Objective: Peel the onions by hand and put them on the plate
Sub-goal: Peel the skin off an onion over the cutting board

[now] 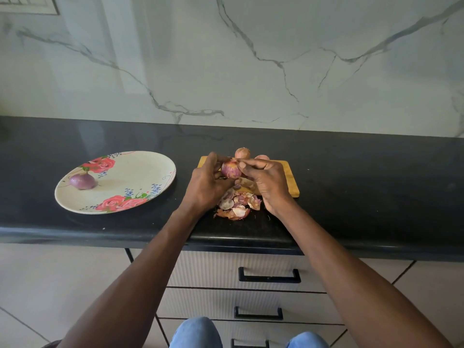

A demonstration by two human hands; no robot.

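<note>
Black counter (351, 177) runs below a marble wall (251, 59). On it lies a wooden board (291, 177), and above the board both hands hold one half-peeled onion (230, 169): the left hand (207, 183) has its grip curled around it, the right hand (268, 183) pinches at its top. Loose skins (237, 204) lie just below. Two unpeeled onions (242, 153) sit behind. A peeled onion (82, 181) rests on the flowered plate (140, 172) at left.
</note>
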